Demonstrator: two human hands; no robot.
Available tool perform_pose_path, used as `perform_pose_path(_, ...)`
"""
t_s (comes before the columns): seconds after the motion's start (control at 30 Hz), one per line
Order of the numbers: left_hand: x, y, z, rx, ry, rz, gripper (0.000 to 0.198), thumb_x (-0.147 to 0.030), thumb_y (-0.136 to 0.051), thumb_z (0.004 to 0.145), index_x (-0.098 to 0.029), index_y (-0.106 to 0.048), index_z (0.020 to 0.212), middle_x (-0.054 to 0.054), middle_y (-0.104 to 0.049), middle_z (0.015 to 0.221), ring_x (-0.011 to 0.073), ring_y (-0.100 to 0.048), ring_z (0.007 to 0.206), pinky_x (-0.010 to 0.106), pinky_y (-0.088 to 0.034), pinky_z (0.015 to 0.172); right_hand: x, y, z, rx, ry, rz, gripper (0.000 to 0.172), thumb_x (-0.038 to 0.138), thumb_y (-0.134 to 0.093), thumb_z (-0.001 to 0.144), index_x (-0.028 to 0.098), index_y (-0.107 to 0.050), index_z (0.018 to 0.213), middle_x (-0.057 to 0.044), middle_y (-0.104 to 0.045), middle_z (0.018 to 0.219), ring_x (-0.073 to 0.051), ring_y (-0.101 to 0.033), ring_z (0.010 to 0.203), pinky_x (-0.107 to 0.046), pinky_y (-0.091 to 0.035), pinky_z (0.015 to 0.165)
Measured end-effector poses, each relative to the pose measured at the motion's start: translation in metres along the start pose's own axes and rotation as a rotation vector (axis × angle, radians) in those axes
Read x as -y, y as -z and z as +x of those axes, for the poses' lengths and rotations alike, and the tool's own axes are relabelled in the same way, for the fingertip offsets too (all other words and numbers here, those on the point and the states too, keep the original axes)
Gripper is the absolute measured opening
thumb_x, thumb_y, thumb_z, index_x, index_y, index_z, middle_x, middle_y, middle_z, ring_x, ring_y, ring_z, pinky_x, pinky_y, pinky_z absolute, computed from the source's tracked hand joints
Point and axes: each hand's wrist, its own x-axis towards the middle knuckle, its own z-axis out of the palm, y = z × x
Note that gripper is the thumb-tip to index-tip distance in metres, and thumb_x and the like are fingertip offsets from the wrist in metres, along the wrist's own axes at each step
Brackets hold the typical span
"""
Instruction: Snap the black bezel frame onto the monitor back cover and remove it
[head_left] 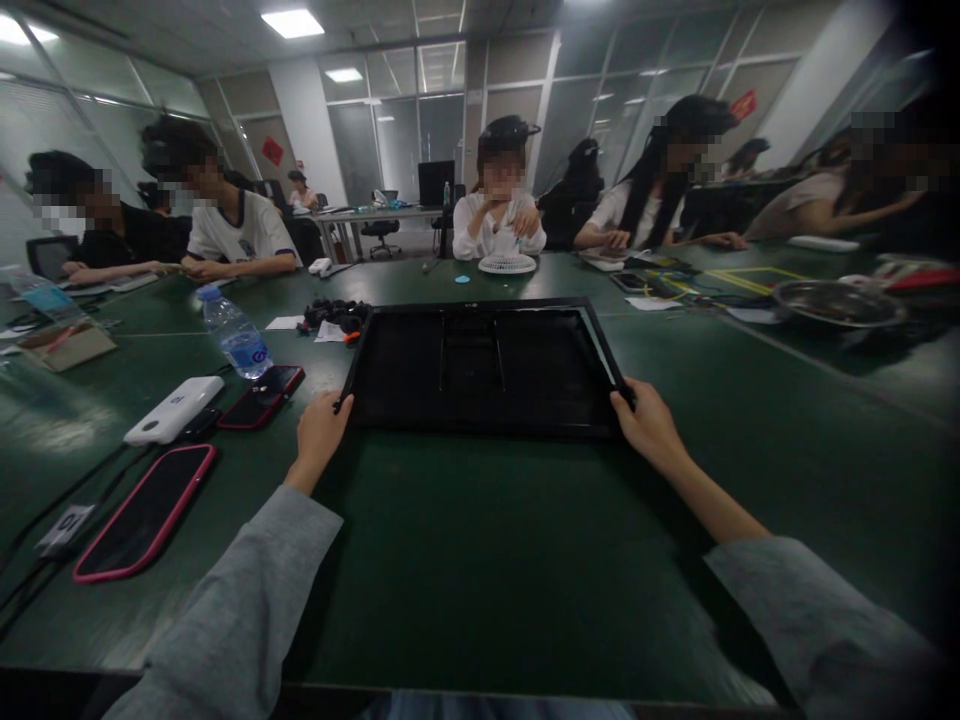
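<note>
The left hand is closed on the left edge of a black rectangular panel, near its close corner. Its thumb lies along the rim, and the other fingers are mostly hidden by the hand and the edge. The right hand grips the opposite edge in much the same way, thumb on the rim and fingers curled around the outer side. The two hands are well apart, with the width of the panel between them, and both forearms, in grey sleeves, reach forward over the green tabletop.

The panel is in front of the person, around the middle of the view. It has a raised border, and two narrow lines run down its dark middle. Whether its near edge touches the tabletop cannot be told.

Left of the left hand lie a phone with a pink rim, a white device and a second phone, with a water bottle just beyond. A dark bundle of cables sits near the panel's far left corner.
</note>
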Motion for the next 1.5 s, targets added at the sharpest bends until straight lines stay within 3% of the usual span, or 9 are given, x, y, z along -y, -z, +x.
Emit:
perform_pose_path(0.2,-0.004,0.004,-0.003,-0.028,0.007,0.009,0.041,-0.044,-0.043,0.103,-0.019,-0.071,0.12,0.014,-0.072,0.124,0.0291,-0.069,0.105,0.037,-0.051,0.085,0.003,0.001,0.0,0.014,-0.018,-0.004,0.046,0.048,-0.05,0.088,0.02,-0.064,0.122,-0.017,-0.068,0.114,-0.035,-0.063,0.111,-0.055,-0.046,0.105)
perform_pose_path(0.53,0.006,0.003,0.002,0.044,-0.013,0.059,0.044,-0.047,-0.047,0.1,-0.018,-0.074,0.119,0.015,-0.075,0.114,0.0306,-0.071,0.099,0.038,-0.052,0.082,0.001,0.0,-0.001,0.055,-0.052,0.017,0.045,0.046,-0.056,0.083,0.02,-0.068,0.118,-0.016,-0.072,0.113,-0.035,-0.066,0.11,-0.054,-0.051,0.102)
perform_pose_path(0.73,0.007,0.003,0.003,0.028,-0.011,0.034,0.044,-0.048,-0.051,0.098,-0.019,-0.075,0.12,0.014,-0.077,0.11,0.0291,-0.072,0.097,0.036,-0.053,0.08,0.003,-0.001,0.0,0.058,-0.087,0.048,0.055,0.045,-0.058,0.084,0.017,-0.064,0.131,-0.018,-0.069,0.127,-0.037,-0.064,0.12,-0.057,-0.048,0.108)
perform_pose_path(0.97,0.004,0.008,0.001,0.059,0.013,-0.016,0.053,-0.059,-0.049,0.097,-0.018,-0.078,0.113,0.013,-0.078,0.094,0.0312,-0.073,0.09,0.038,-0.051,0.077,-0.002,0.003,0.003,0.11,-0.096,0.144,0.055,0.046,-0.058,0.086,0.02,-0.063,0.133,-0.015,-0.069,0.13,-0.036,-0.065,0.12,-0.058,-0.049,0.108)
perform_pose_path(1.3,0.0,0.004,-0.001,0.039,0.011,-0.033,0.045,-0.051,-0.052,0.098,-0.016,-0.073,0.116,0.015,-0.078,0.104,0.0288,-0.073,0.096,0.036,-0.052,0.081,-0.002,0.0,0.004,0.09,-0.06,0.051,0.056,0.033,-0.054,0.085,0.018,-0.059,0.137,-0.016,-0.068,0.132,-0.036,-0.063,0.124,-0.058,-0.045,0.112)
perform_pose_path(1.5,0.004,-0.003,0.006,0.105,0.066,-0.073,0.043,-0.047,-0.054,0.098,-0.016,-0.069,0.124,0.014,-0.076,0.114,0.028,-0.071,0.105,0.034,-0.051,0.087,0.001,-0.006,0.002,0.018,-0.01,-0.011,0.052,0.029,-0.049,0.086,0.015,-0.061,0.134,-0.019,-0.069,0.128,-0.034,-0.062,0.125,-0.054,-0.044,0.113)
